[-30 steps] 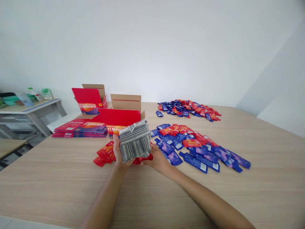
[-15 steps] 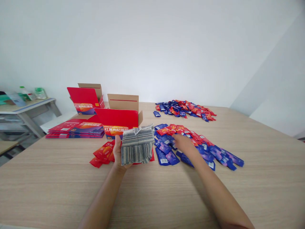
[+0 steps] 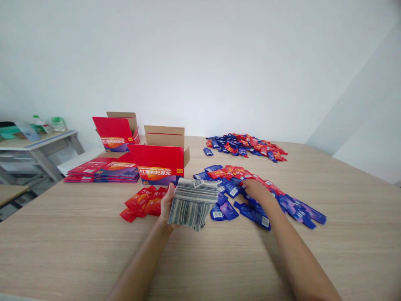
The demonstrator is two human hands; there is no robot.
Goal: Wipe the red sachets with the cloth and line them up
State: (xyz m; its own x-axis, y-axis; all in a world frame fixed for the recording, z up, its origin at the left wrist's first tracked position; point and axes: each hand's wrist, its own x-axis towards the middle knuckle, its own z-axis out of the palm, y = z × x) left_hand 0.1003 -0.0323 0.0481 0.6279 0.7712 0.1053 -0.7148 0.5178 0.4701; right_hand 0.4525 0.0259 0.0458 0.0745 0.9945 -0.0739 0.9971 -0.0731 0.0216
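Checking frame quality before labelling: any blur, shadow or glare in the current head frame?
Head view, lower right: soft shadow on the table beside the right forearm; head view, far left: bottle looks smeared; head view, centre: front carton has legible large print; head view overall: even light, no harsh glare.

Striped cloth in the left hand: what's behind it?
Beyond the cloth's upper left edge, the front box; left, red packets, partly behind the left hand; right, blue packets. Anything directly behind the cloth is covered, including how far the red packets reach.
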